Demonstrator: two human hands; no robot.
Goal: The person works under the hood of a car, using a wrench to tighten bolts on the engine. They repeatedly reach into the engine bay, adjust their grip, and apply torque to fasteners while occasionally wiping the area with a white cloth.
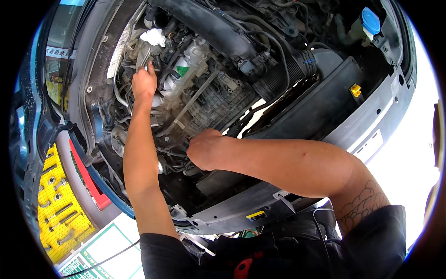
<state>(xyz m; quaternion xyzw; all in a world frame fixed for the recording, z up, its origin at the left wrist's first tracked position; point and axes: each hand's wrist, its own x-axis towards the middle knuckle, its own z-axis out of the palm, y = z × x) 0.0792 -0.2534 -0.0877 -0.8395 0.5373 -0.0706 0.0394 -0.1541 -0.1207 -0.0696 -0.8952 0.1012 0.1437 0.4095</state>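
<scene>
Deep in the engine bay, my left hand point(144, 83) is closed, its fingertips at a slim silvery metal piece point(147, 56). Whether that piece is a tool or a part of the engine I cannot tell. A crumpled white cloth or paper point(154, 37) lies just beyond it. My right hand point(204, 149) is curled into a fist low at the near side of the engine point(209, 104), by some hoses and wiring. Its fingers point down and away, so whatever they hold is hidden. A green patch point(182, 71) shows on the silvery engine casing between both hands.
A ribbed black air hose point(283, 74) and a long black cover point(204, 28) cross the bay. The car's front crossmember point(241, 204) runs below my right arm. A blue-capped reservoir point(370, 22) stands far right. A yellow tool board point(62, 209) hangs at lower left.
</scene>
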